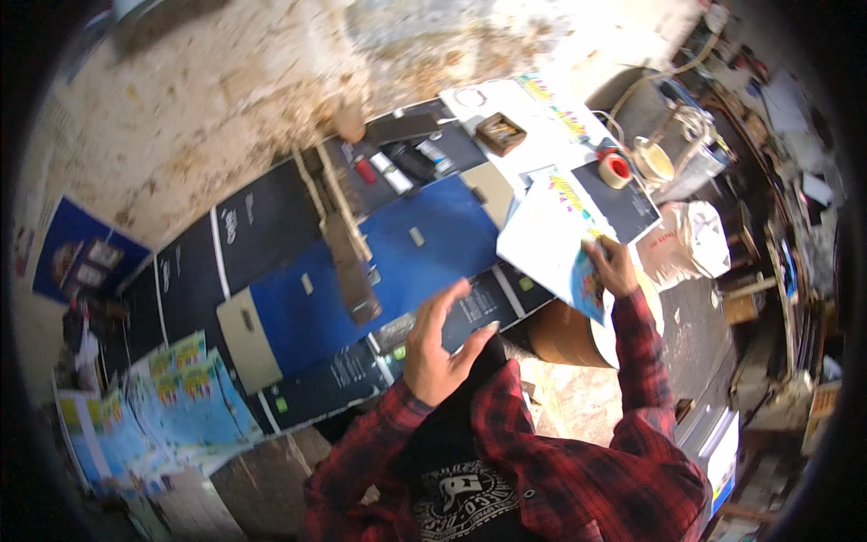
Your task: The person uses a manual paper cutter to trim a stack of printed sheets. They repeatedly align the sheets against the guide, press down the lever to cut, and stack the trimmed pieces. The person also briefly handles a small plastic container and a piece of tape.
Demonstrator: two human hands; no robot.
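My right hand (618,269) pinches the edge of a white printed sheet (545,233) with colourful lettering and a blue picture along one side. The sheet is held over the right part of the work table, and whether it is one layer or several I cannot tell. My left hand (435,354) is empty, thumb and fingers apart, above the table's near edge. Just beyond it lies a flat blue board (424,226) with cream end strips. Across this board rests a brown wooden bar (348,275), near my left hand but apart from it.
Colourful printed sheets (181,406) are stacked at the left. Toward the back are a small wooden box (500,133), a red lighter (365,171) and a dark flat case (403,128). Tape rolls (616,169) sit at the right, near a white sack (691,242). A brown cylinder (569,334) stands below the table edge.
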